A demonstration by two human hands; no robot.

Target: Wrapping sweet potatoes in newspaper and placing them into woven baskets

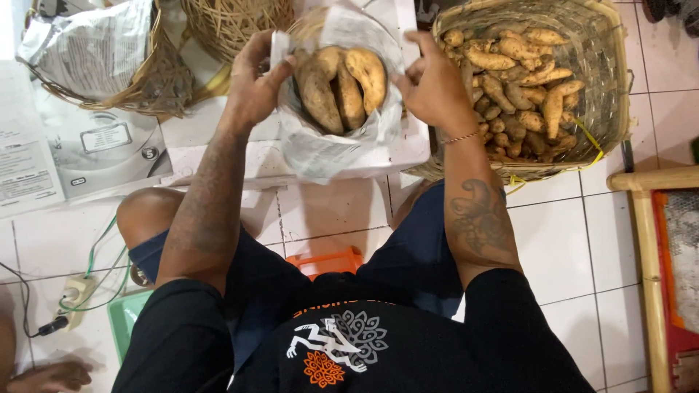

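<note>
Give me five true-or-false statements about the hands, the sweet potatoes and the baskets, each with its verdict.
1. Both hands touch the newspaper lining a small basket. True: left hand, right hand, newspaper.
2. The lined basket is empty. False: it holds several sweet potatoes.
3. A big basket of sweet potatoes stands at the right. True.
4. The floor is wooden. False: white tiles.
5. The right hand holds a knife. False: it only grips the paper.
</note>
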